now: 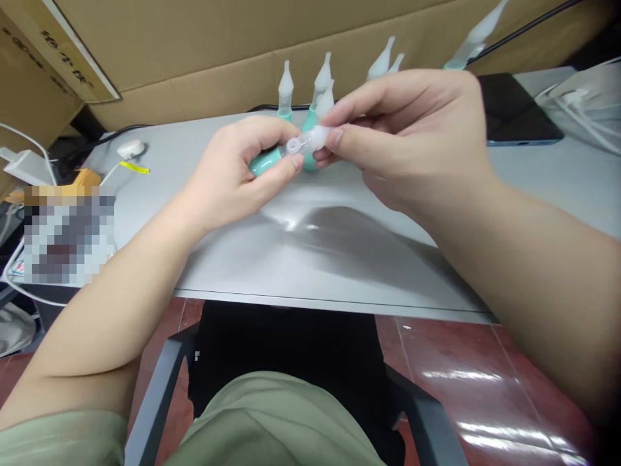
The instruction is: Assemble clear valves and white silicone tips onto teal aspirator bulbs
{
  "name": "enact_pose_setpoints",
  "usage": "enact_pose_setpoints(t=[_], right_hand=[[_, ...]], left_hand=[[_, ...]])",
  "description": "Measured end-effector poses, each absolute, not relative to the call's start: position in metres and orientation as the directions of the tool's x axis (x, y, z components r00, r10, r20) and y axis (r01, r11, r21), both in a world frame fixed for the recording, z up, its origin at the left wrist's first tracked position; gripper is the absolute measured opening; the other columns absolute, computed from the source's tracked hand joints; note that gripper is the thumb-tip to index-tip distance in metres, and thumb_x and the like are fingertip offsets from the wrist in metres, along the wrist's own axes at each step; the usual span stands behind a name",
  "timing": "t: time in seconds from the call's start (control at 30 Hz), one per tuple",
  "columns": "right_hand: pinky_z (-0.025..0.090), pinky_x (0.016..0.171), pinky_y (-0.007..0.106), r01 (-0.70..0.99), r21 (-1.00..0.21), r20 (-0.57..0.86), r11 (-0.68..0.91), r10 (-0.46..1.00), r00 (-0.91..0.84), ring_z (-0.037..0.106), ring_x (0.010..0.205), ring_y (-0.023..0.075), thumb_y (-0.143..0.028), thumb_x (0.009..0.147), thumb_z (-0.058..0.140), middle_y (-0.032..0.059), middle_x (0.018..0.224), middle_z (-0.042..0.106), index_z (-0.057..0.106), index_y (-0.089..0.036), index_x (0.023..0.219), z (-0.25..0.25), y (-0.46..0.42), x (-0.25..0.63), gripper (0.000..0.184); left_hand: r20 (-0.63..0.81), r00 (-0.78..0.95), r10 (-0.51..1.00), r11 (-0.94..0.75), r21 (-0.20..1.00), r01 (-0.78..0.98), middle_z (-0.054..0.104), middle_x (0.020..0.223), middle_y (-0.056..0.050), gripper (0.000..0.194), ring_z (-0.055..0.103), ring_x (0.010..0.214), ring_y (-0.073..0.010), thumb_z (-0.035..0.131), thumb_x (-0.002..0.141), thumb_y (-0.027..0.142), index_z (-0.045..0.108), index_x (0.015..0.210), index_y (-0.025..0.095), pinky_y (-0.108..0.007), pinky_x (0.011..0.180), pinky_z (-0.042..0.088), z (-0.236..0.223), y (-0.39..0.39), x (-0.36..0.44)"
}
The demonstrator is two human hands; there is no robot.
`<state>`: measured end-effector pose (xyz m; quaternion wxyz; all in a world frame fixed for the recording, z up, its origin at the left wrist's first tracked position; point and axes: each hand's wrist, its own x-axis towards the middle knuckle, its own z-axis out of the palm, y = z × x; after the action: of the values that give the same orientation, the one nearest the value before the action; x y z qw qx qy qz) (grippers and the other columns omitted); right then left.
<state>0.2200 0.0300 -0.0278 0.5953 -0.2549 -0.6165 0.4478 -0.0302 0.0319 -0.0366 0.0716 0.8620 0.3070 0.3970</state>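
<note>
Above the desk, my left hand (223, 165) is closed around the teal bulb of a nasal aspirator (264, 162), which is tilted sideways with its clear middle part facing right. The thumb and fingers of my right hand (417, 129) pinch its white soft tip (317, 137). Behind my hands, several similar aspirators stand upright, among them one at the left (286, 90), one near the middle (323, 77) and one farther right (381, 61). Another aspirator (478, 39) leans at the far right. My right hand partly hides the nearer ones.
A grey desk (301, 252) runs against a cardboard wall (218, 58). To the right lie a dark phone (521, 107) and a clear bag with white cable (582, 103). At left are a white plug (130, 149), a yellow tag (134, 168), and several cables.
</note>
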Motion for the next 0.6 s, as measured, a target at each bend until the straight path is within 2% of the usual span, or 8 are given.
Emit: enact_pose_setpoints(t=[0.07, 0.17, 0.33, 0.4, 0.47, 0.53, 0.6], right_hand=[[0.072, 0.076, 0.03, -0.218, -0.853, 0.511, 0.473, 0.842, -0.174, 0.083, 0.074, 0.0146, -0.004, 0.084, 0.088, -0.0042, 0.078, 0.083, 0.094, -0.028, 0.081, -0.028, 0.03, 0.219, 0.024], [0.076, 0.08, 0.031, -0.217, -0.864, 0.493, 0.455, 0.852, -0.177, 0.085, 0.078, 0.0147, -0.016, 0.087, 0.103, -0.0032, 0.084, 0.087, 0.093, -0.027, 0.086, -0.03, 0.03, 0.215, 0.015], [0.079, 0.083, 0.029, -0.212, -0.848, 0.523, 0.485, 0.83, -0.193, 0.089, 0.08, 0.0131, -0.036, 0.085, 0.123, -0.0045, 0.091, 0.094, 0.099, -0.026, 0.096, -0.036, 0.033, 0.211, 0.029], [0.081, 0.086, 0.03, -0.202, -0.845, 0.53, 0.495, 0.825, -0.195, 0.091, 0.083, 0.0133, -0.043, 0.085, 0.125, -0.004, 0.093, 0.095, 0.101, -0.026, 0.1, -0.039, 0.035, 0.21, 0.034], [0.082, 0.088, 0.031, -0.183, -0.839, 0.542, 0.512, 0.817, -0.196, 0.092, 0.085, 0.0136, -0.047, 0.087, 0.125, -0.0038, 0.095, 0.096, 0.102, -0.026, 0.103, -0.04, 0.034, 0.21, 0.035], [0.081, 0.089, 0.031, -0.135, -0.833, 0.554, 0.537, 0.809, -0.196, 0.092, 0.086, 0.0132, -0.046, 0.091, 0.124, -0.0043, 0.095, 0.096, 0.103, -0.026, 0.103, -0.04, 0.032, 0.211, 0.031], [0.08, 0.089, 0.028, -0.07, -0.827, 0.559, 0.557, 0.806, -0.196, 0.091, 0.086, 0.0116, -0.041, 0.096, 0.121, -0.0056, 0.095, 0.095, 0.104, -0.028, 0.105, -0.039, 0.029, 0.211, 0.023]], left_hand=[[0.627, 0.493, 0.602, -0.787, 0.364, 0.497, 0.093, 0.122, -0.008, 0.028, 0.09, 0.115, -0.0326, 0.077, 0.125, 0.053, 0.091, 0.128, 0.029, -0.05, 0.112, 0.075, -0.036, 0.031, -0.031], [0.642, 0.502, 0.58, -0.799, 0.329, 0.503, 0.092, 0.123, -0.007, 0.029, 0.089, 0.117, -0.0311, 0.072, 0.128, 0.053, 0.09, 0.127, 0.031, -0.048, 0.114, 0.073, -0.037, 0.031, -0.032], [0.725, 0.497, 0.477, -0.852, 0.242, 0.464, 0.092, 0.119, -0.007, 0.027, 0.084, 0.109, -0.0286, 0.069, 0.124, 0.048, 0.089, 0.122, 0.031, -0.046, 0.105, 0.071, -0.042, 0.04, -0.036], [0.703, 0.509, 0.497, -0.839, 0.238, 0.49, 0.091, 0.119, -0.006, 0.023, 0.084, 0.11, -0.0301, 0.071, 0.123, 0.045, 0.09, 0.123, 0.032, -0.048, 0.107, 0.072, -0.043, 0.043, -0.038], [0.661, 0.512, 0.548, -0.8, 0.236, 0.551, 0.09, 0.121, -0.006, 0.018, 0.085, 0.115, -0.0325, 0.072, 0.121, 0.035, 0.089, 0.124, 0.033, -0.051, 0.113, 0.071, -0.044, 0.046, -0.04], [0.607, 0.521, 0.6, -0.759, 0.228, 0.609, 0.089, 0.122, -0.007, 0.017, 0.086, 0.119, -0.0345, 0.072, 0.119, 0.026, 0.088, 0.123, 0.033, -0.053, 0.117, 0.07, -0.044, 0.046, -0.041], [0.581, 0.529, 0.618, -0.746, 0.222, 0.628, 0.089, 0.121, -0.007, 0.018, 0.085, 0.118, -0.0349, 0.072, 0.121, 0.025, 0.088, 0.122, 0.033, -0.053, 0.116, 0.069, -0.043, 0.044, -0.041]])
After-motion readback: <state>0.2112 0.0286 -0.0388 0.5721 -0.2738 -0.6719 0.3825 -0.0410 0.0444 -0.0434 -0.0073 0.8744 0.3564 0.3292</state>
